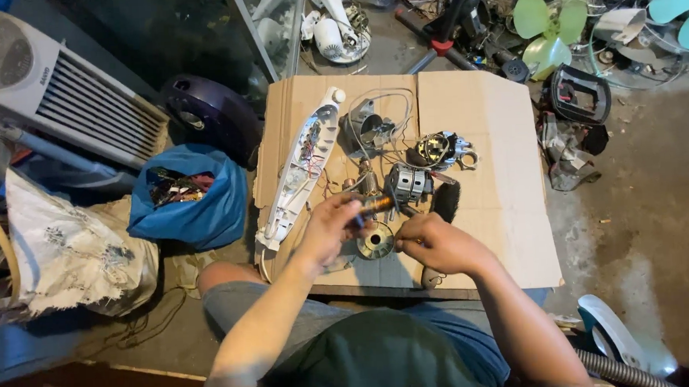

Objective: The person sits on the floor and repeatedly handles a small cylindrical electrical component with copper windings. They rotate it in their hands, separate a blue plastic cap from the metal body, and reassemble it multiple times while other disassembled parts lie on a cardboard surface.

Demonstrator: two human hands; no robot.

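The left hand (332, 225) is gripping a copper-wound rotor (376, 205) above the cardboard sheet (500, 202) – the right hand (432, 242), fingers pinched, is sitting at its five o'clock, beside a solder spool (376, 241).

We see a small orange-and-dark cylindrical tool (374, 206) held level just above a round metal disc (377, 241) that lies flat on the cardboard sheet (500, 210).

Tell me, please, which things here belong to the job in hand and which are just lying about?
In hand:
left hand
right hand
copper-wound part
solder spool
motor

Lying about:
blue bag
white heater
green fan blade
cardboard
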